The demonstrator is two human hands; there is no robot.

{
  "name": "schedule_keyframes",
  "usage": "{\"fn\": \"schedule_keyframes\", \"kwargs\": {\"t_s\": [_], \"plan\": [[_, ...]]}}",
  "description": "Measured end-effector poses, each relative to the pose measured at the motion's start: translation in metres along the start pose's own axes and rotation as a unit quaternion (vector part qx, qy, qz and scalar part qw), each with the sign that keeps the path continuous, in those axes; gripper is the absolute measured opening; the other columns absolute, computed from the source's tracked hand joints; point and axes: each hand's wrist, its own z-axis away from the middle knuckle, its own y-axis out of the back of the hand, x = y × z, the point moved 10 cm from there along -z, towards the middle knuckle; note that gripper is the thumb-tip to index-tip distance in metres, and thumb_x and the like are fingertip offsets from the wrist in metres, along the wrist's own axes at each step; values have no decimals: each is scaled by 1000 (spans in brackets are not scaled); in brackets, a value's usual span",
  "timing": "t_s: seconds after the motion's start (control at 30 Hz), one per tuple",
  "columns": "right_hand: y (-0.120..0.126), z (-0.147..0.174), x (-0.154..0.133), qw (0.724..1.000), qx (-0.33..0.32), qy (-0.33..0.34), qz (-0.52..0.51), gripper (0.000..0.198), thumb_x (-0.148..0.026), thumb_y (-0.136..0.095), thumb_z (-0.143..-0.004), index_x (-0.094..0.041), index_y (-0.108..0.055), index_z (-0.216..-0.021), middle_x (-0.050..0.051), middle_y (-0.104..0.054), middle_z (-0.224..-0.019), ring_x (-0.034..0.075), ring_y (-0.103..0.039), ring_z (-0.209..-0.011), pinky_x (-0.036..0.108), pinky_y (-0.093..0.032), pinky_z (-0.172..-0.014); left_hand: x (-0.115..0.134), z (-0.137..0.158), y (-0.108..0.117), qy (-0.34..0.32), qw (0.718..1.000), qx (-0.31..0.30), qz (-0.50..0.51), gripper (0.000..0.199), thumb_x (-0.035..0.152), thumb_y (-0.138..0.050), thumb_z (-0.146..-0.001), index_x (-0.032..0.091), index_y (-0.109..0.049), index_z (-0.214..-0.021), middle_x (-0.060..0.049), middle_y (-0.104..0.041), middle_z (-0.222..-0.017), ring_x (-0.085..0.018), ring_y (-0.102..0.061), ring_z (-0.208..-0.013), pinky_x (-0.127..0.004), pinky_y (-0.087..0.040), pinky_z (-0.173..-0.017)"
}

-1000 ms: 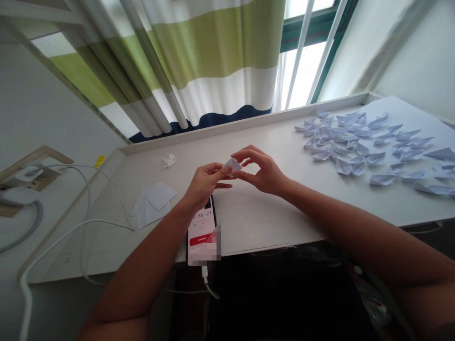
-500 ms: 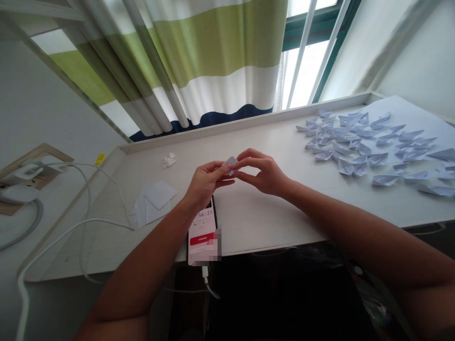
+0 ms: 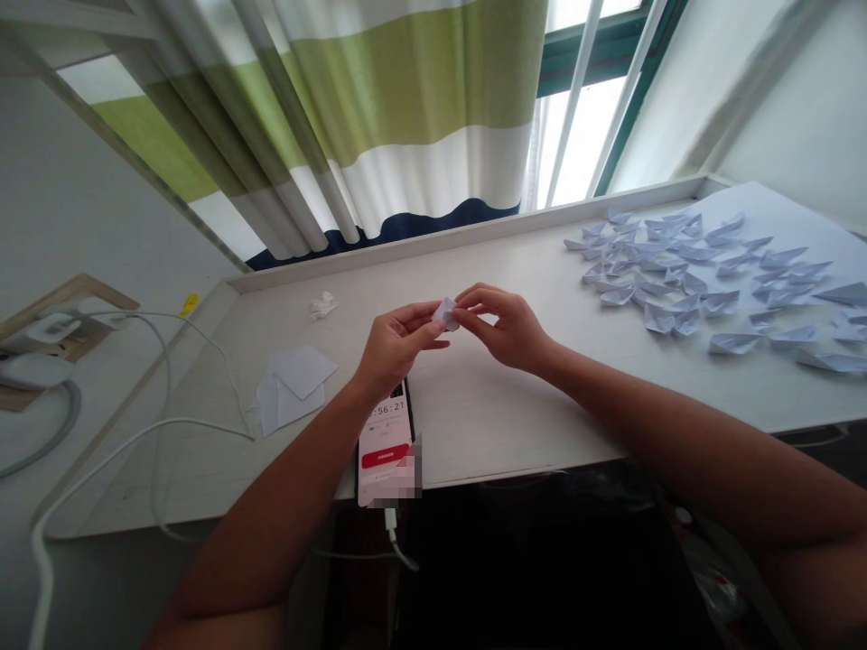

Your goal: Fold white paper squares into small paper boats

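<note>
Between my two hands, above the middle of the white desk [image 3: 488, 424], is a small folded piece of white paper [image 3: 445, 313]. My left hand [image 3: 399, 341] pinches its left and lower edge between thumb and fingers. The thumb and fingertips of my right hand [image 3: 498, 323] close on its right edge. Its exact folds are too small to make out. Beneath my left wrist lies a phone [image 3: 385, 442] with a lit screen, partly covered by that wrist.
Many folded paper boats [image 3: 667, 257] crowd the desk's right side, some on a large white sheet [image 3: 765, 203]. Loose paper squares [image 3: 302, 372] and a crumpled scrap [image 3: 323, 306] lie left. White cables [image 3: 196, 422] run from wall sockets; a striped curtain [image 3: 420, 81] hangs behind.
The folded paper has turned and shifted slightly right. My right fingers, spread around its edge before, now sit closer together on it.
</note>
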Motion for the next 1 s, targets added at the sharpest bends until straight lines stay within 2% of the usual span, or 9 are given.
{"fn": "schedule_keyframes", "kwargs": {"t_s": [0.13, 0.3, 0.4, 0.6, 0.7, 0.83, 1.0], "plan": [[1, 0, 4, 1000, 13, -25, 9, 35, -58, -74, -101, -24, -76, -91, 6, -78, -94, 22, -73, -87, 46, -65, -84, 3, 1, 1, -36, 999, 26, -26, 53, 45, -97, -78, 18, -76, -119, -10, -86, -105, -27, -83, -99, -41, -69, -86], [5, 2, 16, 996, 55, -66, -22, 38, -60, -82, -92, -23, -77, -92, 5, -80, -89, 21, -74, -83, 45, -65, -83, 6, 2, 1, -69, 994, 42, -67, 39, 49, -91, -85, 20, -71, -100, -7, -86, -95, -25, -83, -95, -37, -67, -83], [5, 3, 18, 995, 63, -74, -37, 38, -59, -85, -90, -22, -79, -91, 5, -81, -89, 21, -75, -83, 44, -66, -82, 7, 2, 3, -79, 992, 48, -84, 38, 51, -89, -87, 19, -73, -99, -7, -85, -96, -25, -83, -94, -35, -67, -80], [0, 0, 17, 993, 37, -95, -64, 43, -65, -88, -84, -24, -81, -93, 6, -82, -97, 23, -76, -92, 46, -67, -90, 18, 5, 7, -106, 988, 74, -87, 36, 50, -89, -88, 19, -75, -97, -7, -84, -94, -23, -81, -91, -35, -67, -80], [2, 0, 21, 991, 49, -109, -69, 45, -67, -89, -81, -24, -81, -89, 6, -80, -97, 23, -74, -92, 43, -66, -85, 20, 6, 8, -106, 987, 80, -90, 38, 53, -90, -86, 19, -76, -94, -6, -83, -93, -23, -80, -90, -36, -67, -81], [-6, 1, 32, 985, 26, -134, -104, 46, -67, -88, -82, -22, -80, -89, 4, -79, -86, 20, -72, -80, 40, -62, -76, 21, 5, 7, -119, 984, 72, -115, 33, 51, -87, -89, 20, -79, -94, -6, -82, -93, -22, -79, -90, -35, -67, -80], [-3, 3, 36, 983, 52, -134, -117, 46, -66, -90, -81, -21, -77, -86, 6, -81, -86, 22, -74, -81, 41, -62, -78, 21, 5, 11, -140, 978, 90, -130, 29, 47, -90, -86, 21, -84, -97, -7, -84, -104, -21, -78, -91, -34, -66, -80]]}}
